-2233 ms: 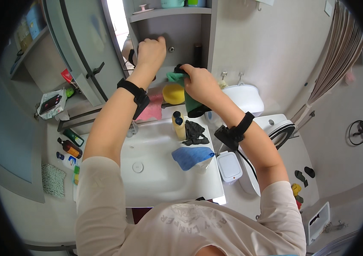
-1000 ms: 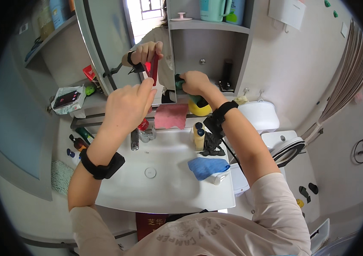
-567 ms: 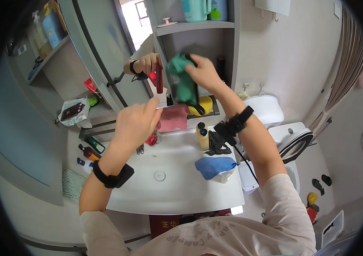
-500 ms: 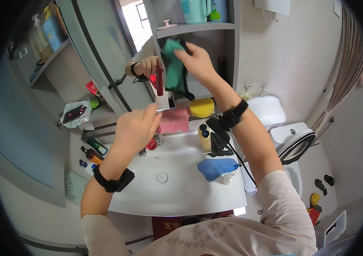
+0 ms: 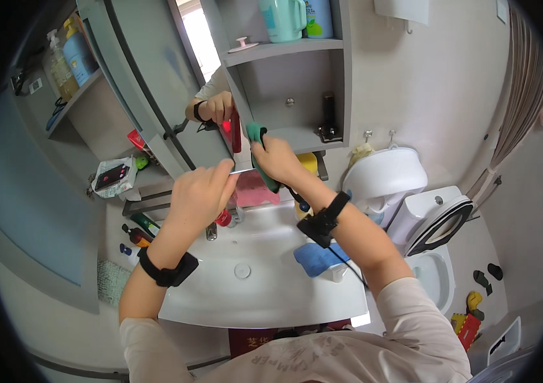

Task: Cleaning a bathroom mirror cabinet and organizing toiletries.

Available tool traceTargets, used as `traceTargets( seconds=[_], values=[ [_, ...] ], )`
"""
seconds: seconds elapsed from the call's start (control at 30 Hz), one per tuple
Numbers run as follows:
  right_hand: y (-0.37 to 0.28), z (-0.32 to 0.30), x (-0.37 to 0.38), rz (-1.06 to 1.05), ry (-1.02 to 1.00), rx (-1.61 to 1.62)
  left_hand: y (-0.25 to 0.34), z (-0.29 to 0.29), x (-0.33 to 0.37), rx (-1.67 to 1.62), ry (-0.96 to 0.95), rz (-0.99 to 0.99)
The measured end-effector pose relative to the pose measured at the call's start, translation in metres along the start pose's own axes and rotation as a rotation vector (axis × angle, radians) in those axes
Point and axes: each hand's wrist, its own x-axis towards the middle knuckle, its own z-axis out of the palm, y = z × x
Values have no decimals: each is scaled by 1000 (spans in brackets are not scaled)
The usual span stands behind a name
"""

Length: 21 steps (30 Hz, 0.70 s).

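Observation:
My left hand (image 5: 200,191) is closed at the lower edge of a narrow mirrored cabinet door (image 5: 244,170), its fingertips partly hidden. My right hand (image 5: 276,159) grips a green cloth (image 5: 256,133) with a dark edge, bunched against the door beside the open cabinet. Part of the cloth hangs below the fingers. A reflection of a hand and a dark red shape shows in the mirror. Both hands are above the white washbasin (image 5: 265,281). On the basin's right side lies a blue cloth (image 5: 319,258).
The open cabinet (image 5: 284,121) holds a dark cylinder (image 5: 329,108); a turquoise jug (image 5: 281,19) stands on the shelf above. A pink cloth (image 5: 255,189) hangs behind the tap (image 5: 211,232). Bottles (image 5: 137,237) line the basin's left. A toilet (image 5: 434,274) with raised lid is at right.
My right hand has come down and left out of the cabinet opening with the green cloth, to the door's lower part. My left hand has stayed at the door edge.

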Motion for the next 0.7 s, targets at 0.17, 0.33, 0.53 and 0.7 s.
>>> traceTargets(
  seconds=[0.17, 0.33, 0.53, 0.7],
  values=[
    [6, -49, -19, -77, -211, 68, 9, -3, 8, -20, 35, 18],
    [-39, -83, 24, -168, 111, 168, 12, -11, 4, -21, -8, 2],
    [-43, -32, 57, -274, 214, 233, 14, -28, -7, 20, -20, -19],
    [15, -4, 27, 3, -36, 143, 6, -32, -18, 0, -12, -33]
  ],
)
